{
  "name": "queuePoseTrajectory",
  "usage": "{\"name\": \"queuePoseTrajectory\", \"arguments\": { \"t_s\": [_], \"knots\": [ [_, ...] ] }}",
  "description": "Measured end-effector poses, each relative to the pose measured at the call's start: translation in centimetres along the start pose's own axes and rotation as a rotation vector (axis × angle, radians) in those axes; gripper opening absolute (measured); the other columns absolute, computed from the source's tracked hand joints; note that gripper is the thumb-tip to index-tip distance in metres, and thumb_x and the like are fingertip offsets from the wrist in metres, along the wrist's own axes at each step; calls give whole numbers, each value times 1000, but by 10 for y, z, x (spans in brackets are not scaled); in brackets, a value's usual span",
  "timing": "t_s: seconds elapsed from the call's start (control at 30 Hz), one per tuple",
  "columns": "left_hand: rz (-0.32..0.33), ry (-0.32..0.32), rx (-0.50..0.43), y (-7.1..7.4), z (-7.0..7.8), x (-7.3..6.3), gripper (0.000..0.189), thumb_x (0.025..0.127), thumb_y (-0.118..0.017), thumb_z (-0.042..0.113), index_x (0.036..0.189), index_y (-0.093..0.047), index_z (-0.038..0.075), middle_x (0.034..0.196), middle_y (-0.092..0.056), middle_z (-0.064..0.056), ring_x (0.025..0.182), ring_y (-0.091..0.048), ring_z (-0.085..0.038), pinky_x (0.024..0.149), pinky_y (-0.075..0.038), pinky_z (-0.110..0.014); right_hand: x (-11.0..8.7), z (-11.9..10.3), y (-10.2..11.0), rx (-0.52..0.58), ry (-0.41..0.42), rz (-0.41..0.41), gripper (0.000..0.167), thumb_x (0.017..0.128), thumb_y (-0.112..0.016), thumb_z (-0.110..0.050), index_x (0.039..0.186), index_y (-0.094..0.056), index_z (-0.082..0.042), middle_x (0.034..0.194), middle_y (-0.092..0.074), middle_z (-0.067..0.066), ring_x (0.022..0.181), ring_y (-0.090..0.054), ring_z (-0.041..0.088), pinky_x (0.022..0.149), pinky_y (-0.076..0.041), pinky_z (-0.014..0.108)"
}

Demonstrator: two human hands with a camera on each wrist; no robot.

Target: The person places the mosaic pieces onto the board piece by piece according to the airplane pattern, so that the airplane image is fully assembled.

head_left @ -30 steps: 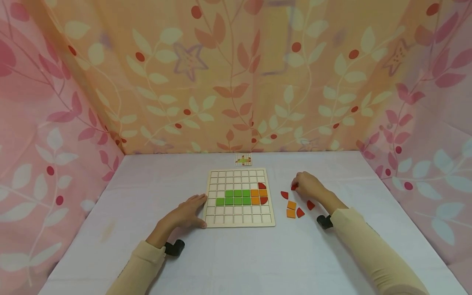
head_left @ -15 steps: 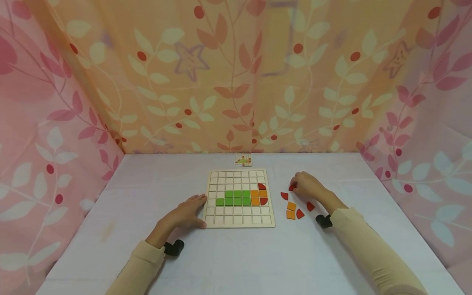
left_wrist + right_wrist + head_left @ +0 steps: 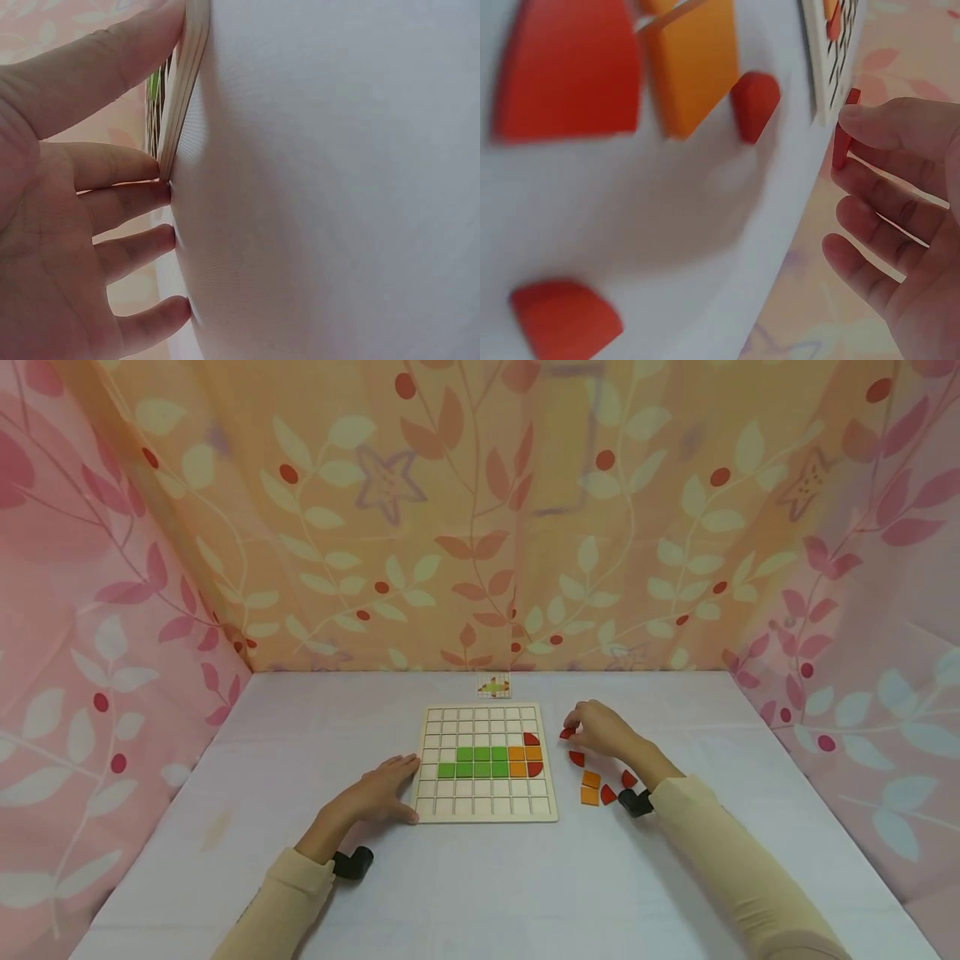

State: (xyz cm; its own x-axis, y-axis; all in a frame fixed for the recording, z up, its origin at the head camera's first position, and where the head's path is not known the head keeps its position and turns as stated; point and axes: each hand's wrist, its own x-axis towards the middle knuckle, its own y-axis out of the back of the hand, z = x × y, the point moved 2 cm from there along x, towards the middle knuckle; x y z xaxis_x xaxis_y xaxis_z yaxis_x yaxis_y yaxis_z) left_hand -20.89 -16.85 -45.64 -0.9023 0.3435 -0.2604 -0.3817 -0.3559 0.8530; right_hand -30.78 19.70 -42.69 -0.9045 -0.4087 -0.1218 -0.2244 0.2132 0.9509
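Observation:
A square wooden grid board (image 3: 487, 810) lies flat on the table, bearing green squares (image 3: 482, 761), orange squares (image 3: 517, 761) and two red quarter-circle pieces (image 3: 535, 769) at its right side. My left hand (image 3: 377, 791) rests against the board's left edge, fingers fairly straight; in the left wrist view the thumb and fingertips touch the board's side. To the right of the board, my right hand (image 3: 602, 729) pinches a red quarter-circle piece (image 3: 842, 139) between thumb and fingers, held above the table. Beneath that hand lies another red quarter-circle piece (image 3: 576, 759).
Two loose orange squares (image 3: 590, 788) and further red quarter-circles (image 3: 608, 794) lie right of the board. A small pattern card (image 3: 494, 685) lies behind it. White cloth covers the table (image 3: 480, 885), and patterned curtains (image 3: 480, 527) enclose the back and sides.
My right hand has moved left toward the board, carrying the red quarter-circle piece with it. The left hand keeps its place at the board's edge.

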Motion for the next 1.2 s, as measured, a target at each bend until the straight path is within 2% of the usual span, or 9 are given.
{"name": "queuePoseTrajectory", "arguments": {
  "t_s": [0.5,0.9,1.2],
  "knots": [
    [-5,4,0,1,1,1,94,75,-83,26,150,-33,1,159,-29,-17,148,-22,-40,114,-23,-64,11,-29,3,-19,83,39,23,85,-72,-15,105,-75,-5,97,-68,7,91,-56,22,90,-52,40],
    [-3,5,-6,0,1,0,94,74,-83,25,150,-34,0,159,-29,-18,148,-21,-41,114,-22,-65,17,-41,-3,-18,154,67,21,85,-74,-16,102,-75,-5,95,-67,7,92,-58,23,90,-51,40],
    [0,6,0,0,0,0,94,75,-83,26,150,-34,1,159,-29,-17,148,-21,-42,113,-23,-66,22,-58,-1,-9,184,44,19,85,-72,-14,102,-76,-5,95,-68,7,91,-57,23,89,-51,38]
  ]
}}
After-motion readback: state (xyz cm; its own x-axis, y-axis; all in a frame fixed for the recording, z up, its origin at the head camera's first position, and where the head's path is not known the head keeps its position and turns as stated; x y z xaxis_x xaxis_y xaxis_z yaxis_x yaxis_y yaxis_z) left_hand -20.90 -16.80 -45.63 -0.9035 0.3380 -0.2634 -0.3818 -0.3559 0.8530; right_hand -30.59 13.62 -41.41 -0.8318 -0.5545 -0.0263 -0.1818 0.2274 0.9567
